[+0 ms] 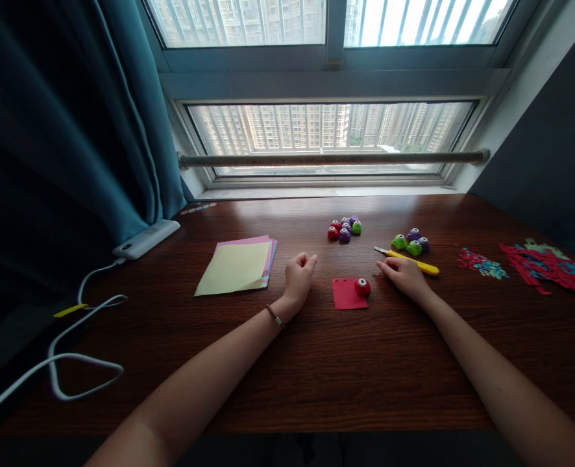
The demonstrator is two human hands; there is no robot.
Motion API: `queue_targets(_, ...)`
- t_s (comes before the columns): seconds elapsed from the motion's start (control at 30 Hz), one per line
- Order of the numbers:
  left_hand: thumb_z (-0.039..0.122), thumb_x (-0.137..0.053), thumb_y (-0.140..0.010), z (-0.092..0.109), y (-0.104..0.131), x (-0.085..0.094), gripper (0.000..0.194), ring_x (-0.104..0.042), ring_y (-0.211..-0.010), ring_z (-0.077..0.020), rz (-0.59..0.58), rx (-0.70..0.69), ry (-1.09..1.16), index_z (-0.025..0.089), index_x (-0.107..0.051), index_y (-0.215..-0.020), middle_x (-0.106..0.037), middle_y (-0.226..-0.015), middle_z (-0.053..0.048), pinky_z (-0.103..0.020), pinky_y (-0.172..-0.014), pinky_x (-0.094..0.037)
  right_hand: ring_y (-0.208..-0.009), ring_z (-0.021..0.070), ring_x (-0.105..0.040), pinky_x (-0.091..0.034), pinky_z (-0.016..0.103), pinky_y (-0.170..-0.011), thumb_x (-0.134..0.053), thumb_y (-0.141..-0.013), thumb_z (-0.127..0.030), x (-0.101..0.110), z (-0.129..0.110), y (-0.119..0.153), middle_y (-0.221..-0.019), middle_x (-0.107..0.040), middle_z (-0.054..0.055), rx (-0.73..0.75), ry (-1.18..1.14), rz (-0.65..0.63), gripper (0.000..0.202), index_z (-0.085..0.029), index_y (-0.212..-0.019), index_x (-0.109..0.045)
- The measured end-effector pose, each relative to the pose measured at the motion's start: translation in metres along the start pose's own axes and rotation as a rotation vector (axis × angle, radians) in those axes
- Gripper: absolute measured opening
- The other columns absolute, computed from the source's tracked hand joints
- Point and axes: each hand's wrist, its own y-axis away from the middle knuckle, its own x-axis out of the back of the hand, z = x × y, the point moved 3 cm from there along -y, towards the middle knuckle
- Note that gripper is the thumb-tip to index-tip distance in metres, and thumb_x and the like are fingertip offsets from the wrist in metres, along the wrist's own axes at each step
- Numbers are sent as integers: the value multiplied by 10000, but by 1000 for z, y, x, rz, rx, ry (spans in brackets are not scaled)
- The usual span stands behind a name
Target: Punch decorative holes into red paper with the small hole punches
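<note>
My left hand (pixel 300 279) rests on the brown table as a loose fist, between a stack of coloured paper (pixel 233 266) and a small red paper piece (pixel 346 295). A red craft punch (pixel 363 287) sits on that piece's right side, touched by neither hand. My right hand (pixel 404 275) lies right of the punch, its fingers bent together beside a yellow-handled knife (pixel 414 263) with its blade pointing left. Whether the fingertips pinch anything is too small to tell.
Behind are red, purple and green punches (pixel 344 229), and more green and purple ones (pixel 414 246). Paper bits (pixel 483 264) and cut strips (pixel 545 266) lie at right. A power strip (pixel 146 239) and white cable (pixel 87 357) are at left, near a curtain.
</note>
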Motion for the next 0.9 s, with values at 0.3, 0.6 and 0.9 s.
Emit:
queue_targets(0.3, 341, -515, -761, 0, 0, 1, 372, -259, -494, -76, 1, 0, -3, 161, -288, -526, -255, -510, 51, -216, -493, -222, -508, 132, -461, -299, 261, -554, -446, -814, -453, 1, -1, 1, -494, -497, -4, -3, 0, -1, 404, -171, -528, -496)
queue_targets(0.6, 334, -512, -764, 1, -1, 1, 374, -257, -485, -76, -2, 2, -6, 163, -287, -520, -241, -506, 52, -223, -491, -216, -505, 130, -456, -291, 262, -546, -445, -816, -454, 1, -1, 1, -496, -496, -6, -5, 7, -7, 403, -171, -534, -500)
queue_targets(0.9, 337, -517, -760, 1, -1, 1, 374, -265, -482, -76, -1, 7, -3, 163, -289, -520, -248, -501, 53, -220, -492, -226, -508, 131, -460, -297, 262, -549, -445, -814, -448, 1, -2, 1, -502, -505, -3, -9, 3, -14, 395, -172, -540, -513)
